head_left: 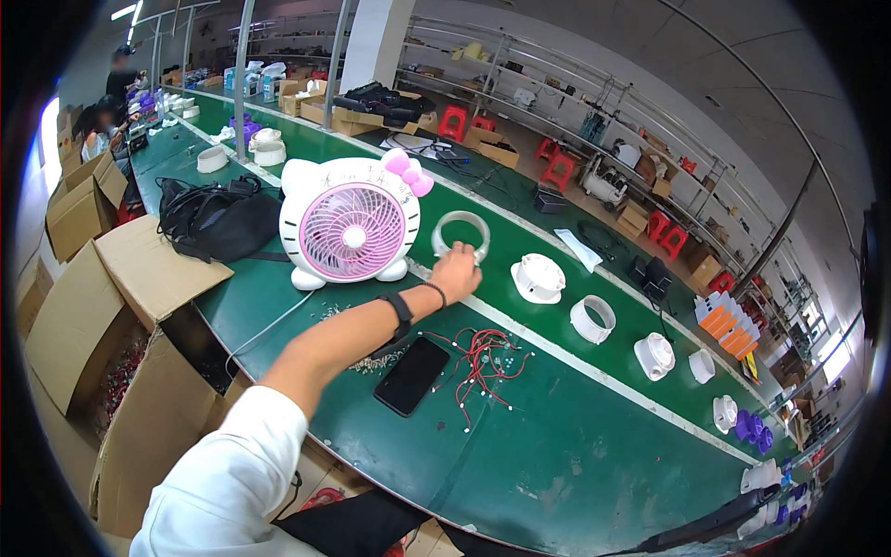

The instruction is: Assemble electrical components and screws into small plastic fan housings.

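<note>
My left hand [456, 273] reaches across the bench with its fingers closed on the near rim of a white plastic ring [484, 234], which stands tilted up on the green conveyor belt. A white cat-shaped fan [299, 219] with a pink grille and pink bow stands just left of the hand. Below my forearm lie a black phone [412, 376] and a bundle of red and black wires [484, 364] with small white connectors. Small loose screws [379, 361] are scattered beside the phone. My right hand is out of view.
Along the belt to the right sit a white round housing [538, 278], another white ring [592, 319] and purple parts [753, 431]. A black bag [218, 218] rests left of the fan. An open cardboard box [153, 427] stands at the bench's left edge. Metal posts [243, 84] rise beyond.
</note>
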{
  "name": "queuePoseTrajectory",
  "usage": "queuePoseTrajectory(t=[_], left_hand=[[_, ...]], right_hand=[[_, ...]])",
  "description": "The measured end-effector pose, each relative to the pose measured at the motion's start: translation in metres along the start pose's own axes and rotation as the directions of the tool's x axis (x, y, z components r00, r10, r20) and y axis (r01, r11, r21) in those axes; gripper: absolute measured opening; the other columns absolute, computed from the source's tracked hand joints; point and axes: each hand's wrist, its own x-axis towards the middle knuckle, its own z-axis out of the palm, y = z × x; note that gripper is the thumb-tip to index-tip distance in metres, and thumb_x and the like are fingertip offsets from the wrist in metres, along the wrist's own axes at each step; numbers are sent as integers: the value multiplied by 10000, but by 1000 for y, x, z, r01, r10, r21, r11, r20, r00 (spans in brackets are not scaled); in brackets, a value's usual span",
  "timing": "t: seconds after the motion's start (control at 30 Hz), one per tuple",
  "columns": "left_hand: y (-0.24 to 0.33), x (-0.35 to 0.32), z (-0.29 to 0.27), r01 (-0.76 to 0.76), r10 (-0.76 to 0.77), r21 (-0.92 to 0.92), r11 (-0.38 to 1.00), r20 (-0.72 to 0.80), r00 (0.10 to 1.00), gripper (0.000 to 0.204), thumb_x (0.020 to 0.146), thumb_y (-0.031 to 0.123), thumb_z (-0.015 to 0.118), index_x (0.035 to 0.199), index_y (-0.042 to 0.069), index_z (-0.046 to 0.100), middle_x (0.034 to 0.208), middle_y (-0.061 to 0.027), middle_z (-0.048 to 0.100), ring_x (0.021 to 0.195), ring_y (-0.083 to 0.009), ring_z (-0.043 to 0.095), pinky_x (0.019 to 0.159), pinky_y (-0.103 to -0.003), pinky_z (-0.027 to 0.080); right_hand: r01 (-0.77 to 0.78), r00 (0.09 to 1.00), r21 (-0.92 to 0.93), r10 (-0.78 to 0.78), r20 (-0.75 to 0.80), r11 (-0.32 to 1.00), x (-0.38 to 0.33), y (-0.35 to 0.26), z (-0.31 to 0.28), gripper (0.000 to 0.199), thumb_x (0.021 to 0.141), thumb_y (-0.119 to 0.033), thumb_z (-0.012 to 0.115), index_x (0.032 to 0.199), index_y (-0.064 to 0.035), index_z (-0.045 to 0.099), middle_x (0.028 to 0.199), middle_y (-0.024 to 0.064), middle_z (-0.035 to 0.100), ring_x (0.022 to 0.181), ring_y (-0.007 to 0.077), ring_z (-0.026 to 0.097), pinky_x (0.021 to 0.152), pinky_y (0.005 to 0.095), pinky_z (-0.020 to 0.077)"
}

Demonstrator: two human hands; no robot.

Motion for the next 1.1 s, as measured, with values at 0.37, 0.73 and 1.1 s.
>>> queuePoseTrajectory(t=[0.37,0.73,1.1], left_hand=[[127,-151,-111,-591,752,-465,659,414,512,575,904,548,703,997,-1,557,1035,-140,586,937,-343,655,776,-459,565],[146,-183,-115,-339,766,-711,616,439,470,195,1028,129,502,1124,-12,598,1022,-194,639,967,-383,654,853,-461,538],[152,-203,-146,-123,653,-752,648,465,597,321,970,14,511,1288,21,556,1182,-159,588,1045,-297,647,957,-425,488]], right_hand=[[393,911,2,-389,-138,919,8,-17,64,659,929,-33,654,1496,-40,318,1551,116,429,1438,260,400,1166,443,335],[330,942,-21,-331,-53,944,1,-12,39,621,927,-36,635,1475,-40,343,1550,135,421,1409,262,421,1156,417,342],[336,941,-2,-335,47,942,-2,-15,50,595,941,-21,599,1472,-40,332,1550,143,428,1371,285,462,1111,416,386]])
